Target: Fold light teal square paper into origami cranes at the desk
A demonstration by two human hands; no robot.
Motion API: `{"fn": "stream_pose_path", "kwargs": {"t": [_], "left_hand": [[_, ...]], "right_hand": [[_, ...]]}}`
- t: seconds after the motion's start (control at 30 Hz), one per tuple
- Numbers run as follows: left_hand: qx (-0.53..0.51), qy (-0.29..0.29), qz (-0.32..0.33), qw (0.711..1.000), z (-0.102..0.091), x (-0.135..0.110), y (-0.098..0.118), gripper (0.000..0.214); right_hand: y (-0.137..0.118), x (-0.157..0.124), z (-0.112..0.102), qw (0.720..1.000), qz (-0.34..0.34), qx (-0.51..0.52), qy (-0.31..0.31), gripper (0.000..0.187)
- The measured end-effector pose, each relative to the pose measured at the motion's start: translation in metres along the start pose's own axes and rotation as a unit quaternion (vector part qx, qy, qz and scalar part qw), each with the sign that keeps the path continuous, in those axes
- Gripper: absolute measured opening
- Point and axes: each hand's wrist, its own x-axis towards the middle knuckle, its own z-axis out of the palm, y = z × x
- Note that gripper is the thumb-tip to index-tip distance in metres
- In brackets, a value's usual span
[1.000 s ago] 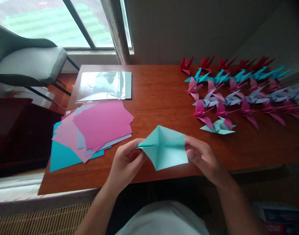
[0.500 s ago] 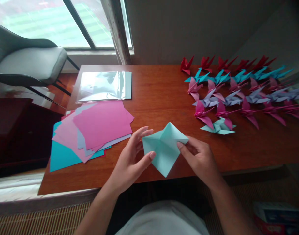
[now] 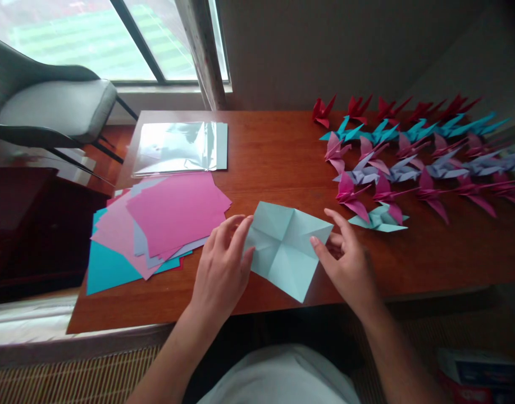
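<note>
A creased square of pale mint origami paper (image 3: 287, 249) is opened out between my hands, just above the table's near edge. Fold lines cross at its middle. My left hand (image 3: 222, 262) pinches its left corner between thumb and fingers. My right hand (image 3: 346, 265) has the thumb on top of the right side and fingers curled behind it, with the index finger raised off the paper. Beyond my right hand lies a folded mint paper crane (image 3: 380, 219).
Rows of paper cranes (image 3: 417, 134) in red, blue, pink, lavender and magenta stand at the right. Coloured sheets (image 3: 177, 216) are fanned out at the left, below a clear packet (image 3: 177, 147). The wooden table (image 3: 274, 157) ends near my body. A chair (image 3: 55, 109) stands by the window.
The mint paper has gone from a partly collapsed, peaked shape to a flatter, opened square. My left hand has turned over onto its left corner, and my right index finger has lifted.
</note>
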Motion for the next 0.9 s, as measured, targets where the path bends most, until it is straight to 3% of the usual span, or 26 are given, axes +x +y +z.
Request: {"fn": "stream_pose_path", "kwargs": {"t": [0.1, 0.23, 0.4, 0.6, 0.73, 0.9], "left_hand": [[0.096, 0.003, 0.107, 0.990, 0.002, 0.001, 0.007, 0.041], [0.119, -0.065, 0.204, 0.970, 0.000, 0.010, 0.013, 0.029], [0.129, -0.122, 0.162, 0.971, 0.002, 0.021, 0.019, 0.025], [0.167, -0.161, 0.139, 0.963, 0.002, 0.031, 0.027, 0.030], [0.194, -0.173, 0.143, 0.955, 0.001, 0.038, 0.024, 0.050], [0.201, -0.198, 0.189, 0.940, 0.003, 0.049, 0.014, 0.046]], "right_hand": [[0.004, 0.003, 0.002, 0.989, -0.044, -0.131, 0.048, 0.064], [0.008, 0.007, 0.002, 0.962, -0.129, -0.225, 0.080, 0.059], [0.009, 0.010, 0.003, 0.946, -0.159, -0.276, 0.060, 0.044], [0.009, 0.014, 0.006, 0.932, -0.160, -0.313, 0.082, 0.053], [0.008, 0.015, 0.008, 0.943, -0.148, -0.289, 0.080, 0.051], [0.006, 0.015, 0.009, 0.970, -0.143, -0.181, 0.076, 0.030]]}}
